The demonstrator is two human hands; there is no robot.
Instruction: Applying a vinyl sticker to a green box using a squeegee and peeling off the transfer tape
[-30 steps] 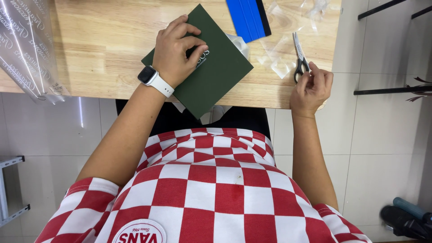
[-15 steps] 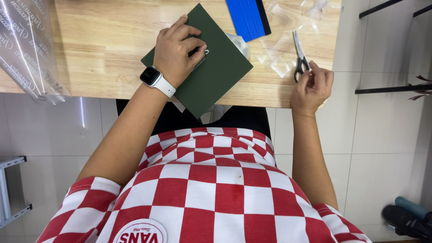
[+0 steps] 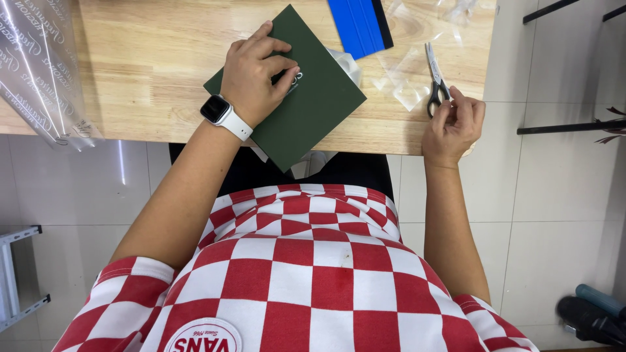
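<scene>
Wooden table [image 3: 130, 58], left hand [image 3: 255, 78] grip pinching green card [image 3: 313, 104] lying diagonally, right hand [image 3: 453, 127] grip grasping scissors [image 3: 435, 81], blades pointing away.

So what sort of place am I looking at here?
Probably a small craft or packing bench indoors: a wooden tabletop over a tiled floor, with scissors, clear plastic film and a blue scraper.

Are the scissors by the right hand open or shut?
Shut: the scissors lie flat on the table, blades together; the right hand touches the handles.
</scene>
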